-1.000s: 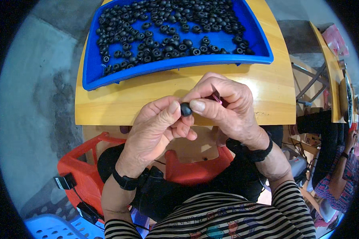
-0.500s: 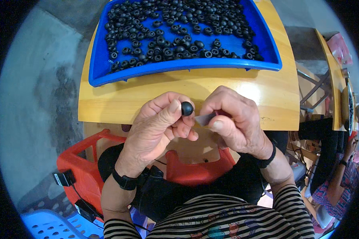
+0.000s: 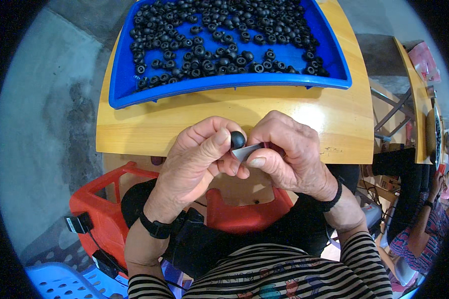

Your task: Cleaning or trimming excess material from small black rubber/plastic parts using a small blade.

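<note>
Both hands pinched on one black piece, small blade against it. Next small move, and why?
Probably a short, careful pass of the small grey blade along the round black piece. The left hand pinches the piece at its fingertips, the right hand holds the blade right beside it, and both hover over the table's near edge.

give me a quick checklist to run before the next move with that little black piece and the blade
1. Left hand pinches the small black rubber piece at its fingertips: ok.
2. Right hand holds the thin grey blade, its tip just under the piece: ok.
3. Blade edge clear of the left fingers: cannot tell, they sit very close.
4. Work held above the wooden table edge, not resting on it: ok.
5. Blue tray of black rubber pieces sits squarely on the table: ok.
</note>
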A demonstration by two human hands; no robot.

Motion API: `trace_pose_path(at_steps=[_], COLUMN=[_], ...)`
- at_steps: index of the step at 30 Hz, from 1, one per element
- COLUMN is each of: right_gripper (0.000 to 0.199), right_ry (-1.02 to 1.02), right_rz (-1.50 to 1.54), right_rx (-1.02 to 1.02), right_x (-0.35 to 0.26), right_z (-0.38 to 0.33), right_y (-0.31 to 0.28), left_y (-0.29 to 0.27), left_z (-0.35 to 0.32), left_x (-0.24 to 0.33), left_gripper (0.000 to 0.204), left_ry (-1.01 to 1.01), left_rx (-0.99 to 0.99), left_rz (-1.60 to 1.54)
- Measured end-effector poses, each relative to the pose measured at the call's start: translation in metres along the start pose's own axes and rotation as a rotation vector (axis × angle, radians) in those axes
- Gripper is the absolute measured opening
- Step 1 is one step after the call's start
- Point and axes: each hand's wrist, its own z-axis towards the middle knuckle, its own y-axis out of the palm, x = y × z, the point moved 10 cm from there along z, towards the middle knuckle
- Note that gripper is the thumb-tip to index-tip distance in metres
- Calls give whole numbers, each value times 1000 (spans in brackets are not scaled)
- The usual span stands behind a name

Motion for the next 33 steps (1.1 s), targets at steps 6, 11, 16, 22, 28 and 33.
trace_pose_path(at_steps=[6, 11, 16, 22, 28, 33], right_gripper=[19, 18, 18, 19, 18, 17], right_ry=[-16, -14, -26, -38, -43, -28], right_rz=[-21, -18, -28, -40, -48, -41], right_rx=[1, 7, 4, 18, 28, 43], right_x=[-1, 1, -1, -1, -1, 0], right_z=[0, -1, 0, 0, 0, -1], right_y=[0, 0, 1, 0, 0, -1], left_y=[1, 1, 1, 0, 0, 3], left_z=[1, 0, -1, 1, 0, 2], left_x=[-1, -2, -2, -3, -3, -3], left_gripper=[27, 27, 27, 28, 28, 29], left_ry=[-12, -8, -7, -5, -3, 18], left_rx=[-19, -18, -15, -30, -26, -66], left_rz=[-19, -22, -14, -21, -39, -63])
